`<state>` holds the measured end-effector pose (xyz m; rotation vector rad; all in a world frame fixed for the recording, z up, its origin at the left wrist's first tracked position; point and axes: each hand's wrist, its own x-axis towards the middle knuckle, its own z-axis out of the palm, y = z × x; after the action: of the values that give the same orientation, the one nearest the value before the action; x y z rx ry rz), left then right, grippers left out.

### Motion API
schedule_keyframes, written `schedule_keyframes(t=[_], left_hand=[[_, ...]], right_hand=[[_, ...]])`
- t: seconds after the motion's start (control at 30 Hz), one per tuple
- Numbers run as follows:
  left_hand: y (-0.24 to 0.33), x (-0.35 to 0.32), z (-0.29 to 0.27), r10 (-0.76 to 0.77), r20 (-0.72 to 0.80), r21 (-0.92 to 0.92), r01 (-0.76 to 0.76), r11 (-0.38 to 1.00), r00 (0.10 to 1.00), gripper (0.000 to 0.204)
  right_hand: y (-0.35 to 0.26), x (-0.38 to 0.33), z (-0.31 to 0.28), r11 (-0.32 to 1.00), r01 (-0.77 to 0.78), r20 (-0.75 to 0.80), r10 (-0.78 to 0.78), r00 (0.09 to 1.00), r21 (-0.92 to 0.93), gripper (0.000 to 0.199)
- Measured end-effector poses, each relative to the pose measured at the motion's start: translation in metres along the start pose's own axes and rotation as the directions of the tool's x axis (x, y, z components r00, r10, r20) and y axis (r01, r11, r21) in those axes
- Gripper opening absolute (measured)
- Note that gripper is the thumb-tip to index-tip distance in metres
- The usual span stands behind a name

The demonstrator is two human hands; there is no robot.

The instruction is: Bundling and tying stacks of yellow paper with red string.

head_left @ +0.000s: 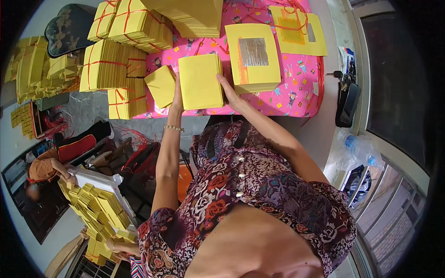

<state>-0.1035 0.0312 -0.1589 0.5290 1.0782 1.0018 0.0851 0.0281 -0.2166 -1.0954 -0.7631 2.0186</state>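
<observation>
The table [296, 99], under its pink patterned cloth, carries the lot. Tied bundles of yellow paper [109, 65] pile up at its left end; a stack topped with a silver foil square [253, 58] sits right of centre. In the middle lies the plain yellow stack [200, 81], squeezed between both palms: left hand [176, 92] flat on its left edge, right hand [228, 90] on its right, fingers stretched straight along the sides. A smaller yellow wad [161, 85] leans just left.

Home workshop: bundled yellow paper stacks [107, 65]
</observation>
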Motion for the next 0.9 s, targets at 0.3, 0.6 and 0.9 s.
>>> schedule_keyframes(t=[0.3,0.6,0.9], left_hand=[[-0.037,0.004,-0.018,-0.070,0.061,-0.178,0.080,0.981,0.996,0.077],[-0.019,0.005,-0.017,-0.014,0.030,-0.004,0.014,1.000,0.999,0.076],[0.037,0.020,-0.011,-0.248,0.081,-0.084,0.254,0.964,0.965,0.089]], right_hand=[[-0.017,-0.021,0.016,0.994,0.007,0.010,-0.008,1.000,0.111,0.092],[-0.010,-0.018,0.005,0.996,0.027,0.015,-0.029,0.999,0.088,0.083],[0.038,-0.098,-0.029,0.755,-0.198,-0.139,0.141,0.980,-0.625,0.032]])
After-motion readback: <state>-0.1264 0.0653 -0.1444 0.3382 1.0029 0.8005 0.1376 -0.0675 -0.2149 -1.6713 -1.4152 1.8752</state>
